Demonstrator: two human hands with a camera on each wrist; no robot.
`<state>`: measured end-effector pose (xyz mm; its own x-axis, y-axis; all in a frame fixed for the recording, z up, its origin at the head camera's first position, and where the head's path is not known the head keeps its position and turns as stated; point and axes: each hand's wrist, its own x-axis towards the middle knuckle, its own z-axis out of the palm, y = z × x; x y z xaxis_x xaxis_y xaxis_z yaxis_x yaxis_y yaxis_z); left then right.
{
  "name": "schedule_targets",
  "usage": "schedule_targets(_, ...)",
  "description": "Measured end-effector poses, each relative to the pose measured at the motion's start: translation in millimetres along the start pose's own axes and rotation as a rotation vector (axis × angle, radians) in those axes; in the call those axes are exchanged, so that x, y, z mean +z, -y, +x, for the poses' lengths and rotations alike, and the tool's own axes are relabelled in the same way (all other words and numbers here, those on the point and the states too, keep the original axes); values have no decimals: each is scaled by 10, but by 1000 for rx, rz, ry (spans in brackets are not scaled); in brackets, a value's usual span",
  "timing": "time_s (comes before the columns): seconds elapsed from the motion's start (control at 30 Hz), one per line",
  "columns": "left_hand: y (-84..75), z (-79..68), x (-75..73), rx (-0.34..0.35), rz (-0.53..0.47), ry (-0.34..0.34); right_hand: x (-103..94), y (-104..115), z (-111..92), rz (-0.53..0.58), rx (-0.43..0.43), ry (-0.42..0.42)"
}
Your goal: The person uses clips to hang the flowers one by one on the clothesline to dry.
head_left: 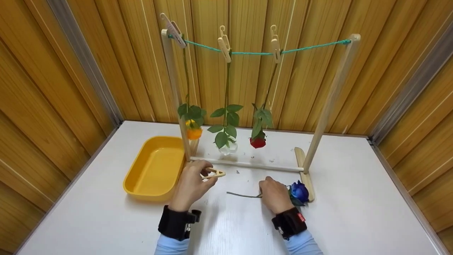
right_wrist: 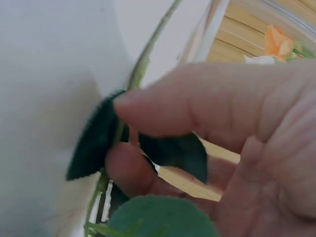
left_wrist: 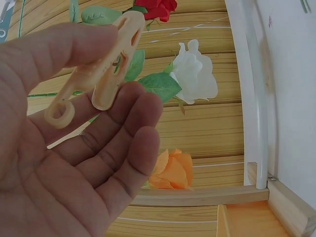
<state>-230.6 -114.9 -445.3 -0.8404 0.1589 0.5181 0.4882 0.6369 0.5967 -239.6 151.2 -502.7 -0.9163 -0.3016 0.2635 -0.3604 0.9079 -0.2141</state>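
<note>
My left hand [head_left: 191, 184] holds a beige clothespin [left_wrist: 121, 54] with a hooked end, pinched between thumb and fingers, close to the rack's lower bar. To the right, my right hand [head_left: 276, 194] is low over the table and pinches the stem [right_wrist: 143, 57] of a blue rose [head_left: 300, 192] among its green leaves. The bare stem end points left, and the bloom lies beside the rack's right foot. Above, an orange rose [head_left: 194, 131], a white rose [head_left: 228, 146] and a red rose [head_left: 258, 141] hang head down, their stems clipped by clothespins.
A teal cord [head_left: 253, 53] runs between the wooden rack's left post [head_left: 173, 81] and right post [head_left: 329, 102]. A yellow tub [head_left: 141, 166] stands left of the rack on the white table [head_left: 88, 198]. Wood-patterned panels [head_left: 318, 21] enclose the back and sides.
</note>
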Motion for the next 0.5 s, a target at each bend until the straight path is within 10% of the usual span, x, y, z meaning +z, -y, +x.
schedule_targets(0.5,9,-3,7,3,-9,-4,22,-39,35,90,19,21)
